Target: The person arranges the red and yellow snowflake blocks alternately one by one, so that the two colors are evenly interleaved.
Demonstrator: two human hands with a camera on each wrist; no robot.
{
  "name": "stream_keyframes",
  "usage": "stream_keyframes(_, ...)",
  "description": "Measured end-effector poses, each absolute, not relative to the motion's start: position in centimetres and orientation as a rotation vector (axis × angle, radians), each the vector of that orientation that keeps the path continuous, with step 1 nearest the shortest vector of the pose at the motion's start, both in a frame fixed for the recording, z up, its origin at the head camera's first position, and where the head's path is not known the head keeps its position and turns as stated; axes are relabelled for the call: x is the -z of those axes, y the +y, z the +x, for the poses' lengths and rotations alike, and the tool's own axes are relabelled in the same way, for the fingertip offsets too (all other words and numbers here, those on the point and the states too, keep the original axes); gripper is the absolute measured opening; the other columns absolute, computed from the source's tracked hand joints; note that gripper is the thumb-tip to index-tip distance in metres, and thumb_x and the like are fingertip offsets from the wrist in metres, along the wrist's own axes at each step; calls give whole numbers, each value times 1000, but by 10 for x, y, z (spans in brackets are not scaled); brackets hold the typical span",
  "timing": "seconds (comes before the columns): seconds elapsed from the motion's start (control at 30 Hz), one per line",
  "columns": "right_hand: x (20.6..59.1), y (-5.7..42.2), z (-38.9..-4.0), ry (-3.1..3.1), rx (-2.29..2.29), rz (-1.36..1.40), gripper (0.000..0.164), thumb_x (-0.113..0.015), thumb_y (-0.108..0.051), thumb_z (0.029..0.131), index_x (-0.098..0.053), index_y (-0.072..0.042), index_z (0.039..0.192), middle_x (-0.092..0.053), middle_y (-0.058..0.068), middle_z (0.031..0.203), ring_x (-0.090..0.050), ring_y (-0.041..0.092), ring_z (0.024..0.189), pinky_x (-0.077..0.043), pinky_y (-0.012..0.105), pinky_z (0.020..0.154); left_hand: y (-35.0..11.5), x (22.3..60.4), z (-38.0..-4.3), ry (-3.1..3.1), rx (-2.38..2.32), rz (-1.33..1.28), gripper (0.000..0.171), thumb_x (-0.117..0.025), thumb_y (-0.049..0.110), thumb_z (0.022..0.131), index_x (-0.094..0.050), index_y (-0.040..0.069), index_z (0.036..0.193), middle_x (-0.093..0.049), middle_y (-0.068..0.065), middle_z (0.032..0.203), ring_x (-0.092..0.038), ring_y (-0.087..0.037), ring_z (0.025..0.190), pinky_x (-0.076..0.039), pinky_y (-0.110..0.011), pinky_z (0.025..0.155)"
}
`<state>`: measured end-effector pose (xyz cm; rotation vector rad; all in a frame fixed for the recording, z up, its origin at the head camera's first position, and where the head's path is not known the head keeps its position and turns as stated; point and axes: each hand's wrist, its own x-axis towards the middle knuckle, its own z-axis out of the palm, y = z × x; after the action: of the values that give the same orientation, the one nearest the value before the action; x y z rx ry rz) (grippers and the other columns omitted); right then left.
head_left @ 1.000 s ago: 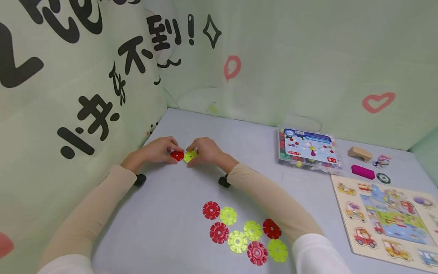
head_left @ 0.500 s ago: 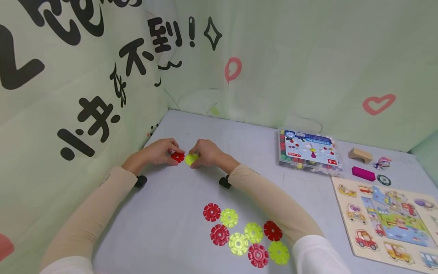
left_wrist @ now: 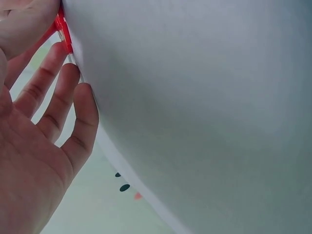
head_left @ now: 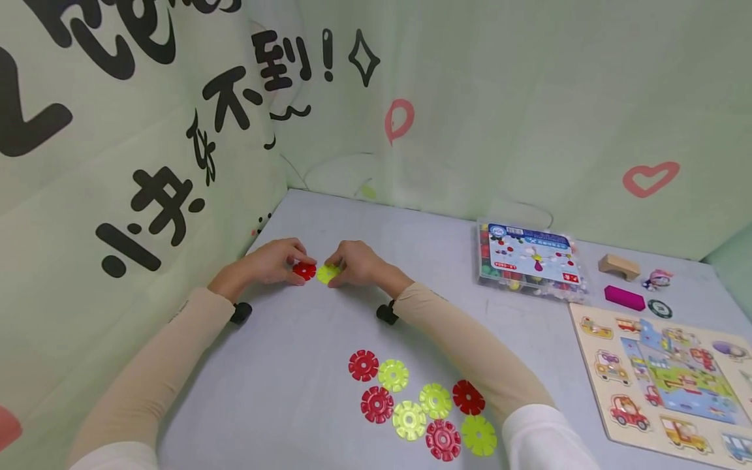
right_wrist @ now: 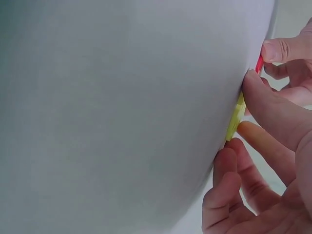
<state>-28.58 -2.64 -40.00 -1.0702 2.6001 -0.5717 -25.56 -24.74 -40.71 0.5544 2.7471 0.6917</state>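
Note:
In the head view my left hand [head_left: 273,262] pinches a red notched plastic disc [head_left: 304,270] between thumb and fingers, low over the table's far left part. Right beside it, my right hand [head_left: 360,264] pinches a yellow-green notched disc [head_left: 326,273]. The two discs lie edge to edge with hardly any gap; whether they touch I cannot tell. In the left wrist view, the red disc [left_wrist: 63,31] appears edge-on at the fingertips. The right wrist view has the yellow-green disc [right_wrist: 236,117] edge-on between thumb and fingers, the left hand just beyond.
Nearer the front, several red discs [head_left: 376,404] and yellow-green discs [head_left: 435,400] lie flat beside my right forearm. To the right are a clear bead box [head_left: 531,258], a wooden arch block [head_left: 619,266], a magenta block [head_left: 624,298], a small figure [head_left: 657,279] and a puzzle board [head_left: 623,427].
My right hand has shifted very slightly right with the yellow-green disc, and its fingers cover a bit more of it. The left hand stays nearly still with the red disc.

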Motion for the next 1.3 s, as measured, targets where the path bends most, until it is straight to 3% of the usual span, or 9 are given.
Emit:
stream_keyframes(0.23, 400, -23, -283, 2613, 570, -1131, 42, -78, -27, 77, -69, -12, 116, -69, 4, 106, -60, 18, 94, -47, 24, 74, -246, 404, -253, 2746, -701, 548, 49, -78, 20, 78, -64, 16, 125, -56, -4, 113, -53, -24, 104, -49, -33, 85)
stream_keyframes(0.4, 394, -9, -272, 2606, 584, -1112, 47, -78, -32, 78, -67, -14, 120, -68, 4, 108, -59, 15, 83, -46, 23, 68, -244, 402, -252, 2744, -691, 544, 49, -77, 21, 79, -63, 17, 126, -55, -4, 115, -52, -24, 105, -48, -34, 85)
stream_keyframes(0.73, 385, 47, -200, 2441, 452, -1308, 42, -76, -38, 79, -69, -19, 115, -66, -1, 102, -59, 10, 88, -47, 21, 75, -237, 406, -256, 2771, -667, 532, 60, -80, 36, 74, -60, 23, 129, -57, -2, 112, -50, -21, 101, -45, -29, 79)
stream_keyframes(0.93, 387, 58, -160, 2463, 335, -1354, 40, -76, -43, 77, -70, -24, 112, -62, -6, 102, -56, 4, 89, -47, 18, 75, -226, 406, -258, 2764, -659, 608, 61, -80, 39, 72, -61, 24, 128, -57, -4, 114, -50, -20, 104, -45, -30, 82)
stream_keyframes(1.3, 392, 62, -143, 2521, 324, -1440, 32, -73, -37, 81, -71, -22, 109, -61, -6, 98, -51, 1, 84, -45, 16, 73, -211, 405, -256, 2782, -566, 663, 56, -79, 39, 74, -62, 26, 126, -56, -4, 114, -48, -20, 103, -41, -29, 78)
